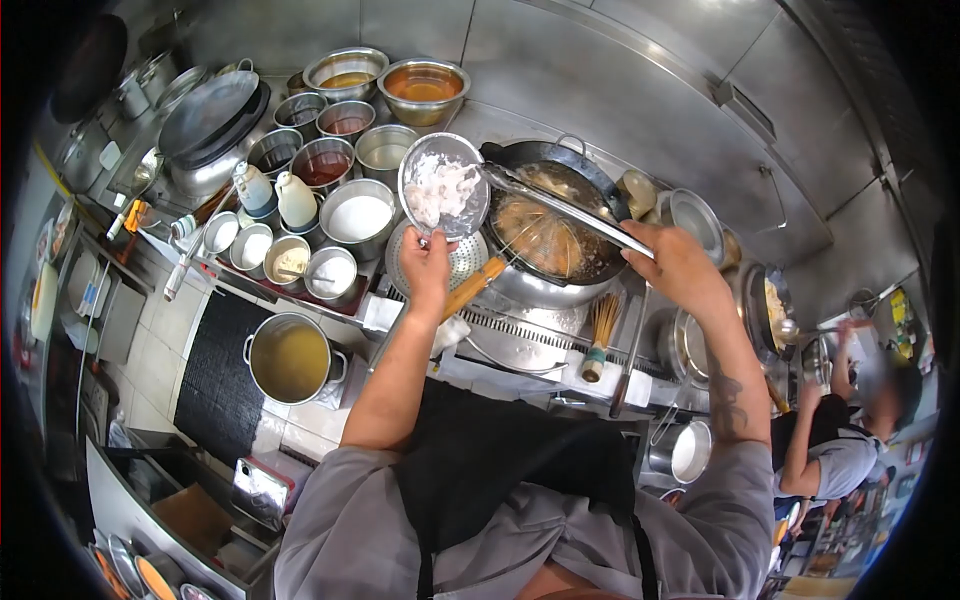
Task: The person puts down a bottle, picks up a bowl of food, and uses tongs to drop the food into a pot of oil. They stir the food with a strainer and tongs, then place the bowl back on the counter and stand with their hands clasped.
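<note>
My left hand (428,268) grips the near rim of a round metal bowl (408,180), fingers closed on it. White-coated pieces of food (442,192) lie in this tilted bowl. In my right hand (680,265) are long metal tongs (570,208), their far end at the bowl's right edge. Beneath the tongs, a wok (605,265) of bubbling oil holds browned food. A wire skimmer (540,242) sits in that wok, its wooden handle (474,288) slanting toward me. Below the bowl is a perforated metal strainer (468,262), partly hidden by my left hand and the bowl.
Several metal pots of sauces and powders, including a white powder pot (357,212), crowd the left counter. A large pot of yellowish liquid (290,358) stands low at left. A bamboo brush (600,335) lies before the stove. Another person (830,450) works at right beside a second wok (765,310).
</note>
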A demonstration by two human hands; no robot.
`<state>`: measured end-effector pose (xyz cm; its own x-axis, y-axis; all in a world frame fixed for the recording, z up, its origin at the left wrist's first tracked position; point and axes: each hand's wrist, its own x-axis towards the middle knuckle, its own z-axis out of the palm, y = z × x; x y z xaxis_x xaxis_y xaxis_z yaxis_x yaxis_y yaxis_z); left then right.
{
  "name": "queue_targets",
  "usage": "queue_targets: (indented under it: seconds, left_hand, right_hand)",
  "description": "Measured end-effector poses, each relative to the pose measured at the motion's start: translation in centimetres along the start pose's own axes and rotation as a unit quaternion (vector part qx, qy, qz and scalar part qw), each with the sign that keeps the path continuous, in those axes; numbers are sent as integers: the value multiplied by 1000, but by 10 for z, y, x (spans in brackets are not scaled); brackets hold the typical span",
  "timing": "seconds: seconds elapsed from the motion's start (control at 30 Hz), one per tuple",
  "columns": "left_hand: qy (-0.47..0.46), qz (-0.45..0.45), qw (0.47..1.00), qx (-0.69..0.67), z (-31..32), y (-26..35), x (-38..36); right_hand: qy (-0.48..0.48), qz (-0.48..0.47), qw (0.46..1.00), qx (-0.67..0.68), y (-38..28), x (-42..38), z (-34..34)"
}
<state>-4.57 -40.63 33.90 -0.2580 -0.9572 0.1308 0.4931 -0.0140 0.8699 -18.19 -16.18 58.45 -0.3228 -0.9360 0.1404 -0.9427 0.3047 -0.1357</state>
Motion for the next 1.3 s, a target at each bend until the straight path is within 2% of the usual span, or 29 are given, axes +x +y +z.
queue_targets:
  seconds: [0.1, 0.17, 0.23, 0.33, 0.47, 0.53, 0.6, 0.67, 0.73, 0.8, 0.93, 1.03, 1.1, 1.23, 1.3]
  left_hand:
    - [0, -28, 1000, -14, 0, -10, 3]
    - [12, -91, 995, -25, -3, -20, 7]
    - [15, -102, 994, -48, -4, -29, 10]
    - [19, -127, 989, -68, -3, -33, 9]
    - [17, -155, 984, -82, 2, -29, 8]
    - [18, -146, 986, -76, 5, -26, 7]
    - [15, -142, 986, -81, 8, -18, 3]
    - [-1, -144, 986, -79, 9, -12, 0]
    - [-15, -147, 987, -65, 5, -15, -1]
    - [-30, -149, 987, -49, 3, -13, -2]
    - [-37, -130, 989, -53, 7, -8, -5]
    - [-41, -120, 990, -55, 10, -6, -7]
    - [-50, -113, 991, -58, 12, -6, -8]
    - [-64, -83, 993, -54, 20, 5, -13]
    - [-72, -70, 994, -47, 22, 8, -15]
  right_hand:
    - [6, 29, 1000, -9, 8, -4, -5]
    - [5, 54, 998, -17, 18, -6, -8]
    - [62, 39, 997, -15, 40, -8, -6]
    - [99, 48, 993, -45, 71, -11, -5]
    - [40, 117, 986, -111, 116, -4, 9]
    - [18, 142, 983, -119, 153, 4, 39]
    - [-44, 216, 965, -144, 182, 10, 73]
    - [-56, 219, 964, -139, 213, 11, 117]
    - [-70, 220, 964, -131, 212, 14, 130]
    - [-67, 296, 946, -112, 209, 12, 138]
    - [-50, 290, 951, -98, 201, 14, 114]
    - [9, 271, 957, -106, 171, 14, 68]
    - [97, 190, 973, -91, 136, 9, 33]
    - [81, 129, 988, -16, 56, -8, -26]
    - [62, 32, 997, -31, 28, -16, -34]
